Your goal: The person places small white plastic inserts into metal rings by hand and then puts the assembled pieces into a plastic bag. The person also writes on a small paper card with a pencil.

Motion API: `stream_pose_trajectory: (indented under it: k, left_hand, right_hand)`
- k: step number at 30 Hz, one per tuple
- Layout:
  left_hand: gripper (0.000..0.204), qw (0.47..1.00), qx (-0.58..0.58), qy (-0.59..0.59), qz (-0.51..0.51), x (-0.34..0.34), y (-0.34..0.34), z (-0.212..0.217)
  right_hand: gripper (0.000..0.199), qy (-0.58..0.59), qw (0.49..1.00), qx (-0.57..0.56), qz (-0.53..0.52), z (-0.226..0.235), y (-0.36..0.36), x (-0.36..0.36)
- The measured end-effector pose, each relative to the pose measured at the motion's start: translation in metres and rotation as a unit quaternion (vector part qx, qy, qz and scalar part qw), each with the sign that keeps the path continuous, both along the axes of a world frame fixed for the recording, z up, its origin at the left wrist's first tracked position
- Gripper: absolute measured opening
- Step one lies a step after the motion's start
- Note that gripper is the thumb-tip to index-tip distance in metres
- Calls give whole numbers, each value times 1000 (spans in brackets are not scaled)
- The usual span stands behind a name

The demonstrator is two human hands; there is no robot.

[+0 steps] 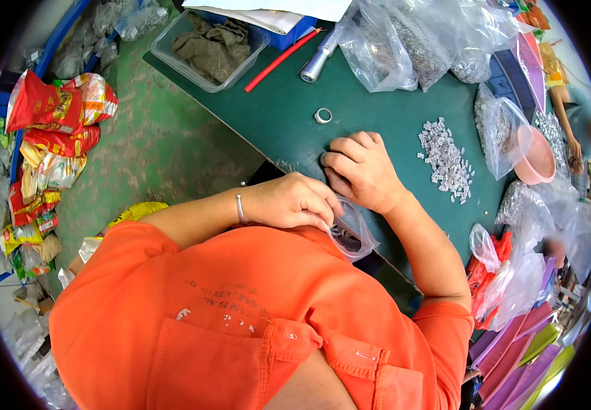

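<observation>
My left hand (291, 200), a metal bangle at its wrist, is closed on the rim of a clear plastic bag (358, 236) at the table's near edge. The bag hangs low against my front, and small metallic pieces seem to be inside. Just right of it, my right hand (362, 169) rests on the green table (282, 123) with its fingers curled in. Whatever its fingertips hold, if anything, is hidden. A white ring-shaped thing (323, 115) lies beyond that hand. To the right is a loose spread of small silvery metal pieces (446, 160).
Bags of metal pieces (411, 48) crowd the table's far right. A pink bowl (536, 156) stands at the right edge. Far left are a clear tub (224, 75) with a cloth, a red pencil (282, 61) and a metal cylinder (319, 58). Colourful packets (56, 116) fill a blue rack.
</observation>
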State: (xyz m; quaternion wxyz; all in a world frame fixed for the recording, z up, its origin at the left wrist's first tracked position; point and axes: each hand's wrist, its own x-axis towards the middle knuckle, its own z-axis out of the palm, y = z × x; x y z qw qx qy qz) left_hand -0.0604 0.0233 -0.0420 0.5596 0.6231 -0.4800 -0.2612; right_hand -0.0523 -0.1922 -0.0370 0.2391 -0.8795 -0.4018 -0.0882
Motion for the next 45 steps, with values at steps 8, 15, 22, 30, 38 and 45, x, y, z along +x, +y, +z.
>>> stream_pose_trajectory:
  k: [8,15,22,30,38,45]
  left_hand:
    - [10,998,-29,-31,-53,-2,-15,18]
    - [6,991,-49,-101,-72,16,-21,69]
    - [9,975,-113,-191,-27,57,-31,145]
    - [14,907,-190,-337,165,81,-58,188]
    - [7,918,-76,-330,207,95,-63,116]
    - [13,919,-67,-340,190,103,-52,116]
  right_hand:
    - [35,-6,1000,8,-22,11,-8,-9]
    - [41,47,998,-19,28,12,-17,-6]
    - [39,46,994,-74,-66,-4,-44,-24]
    - [20,18,981,-14,-193,3,-32,-36]
    - [24,-123,983,18,-132,6,-31,-27]
    - [30,-135,976,78,-149,1,-33,-22]
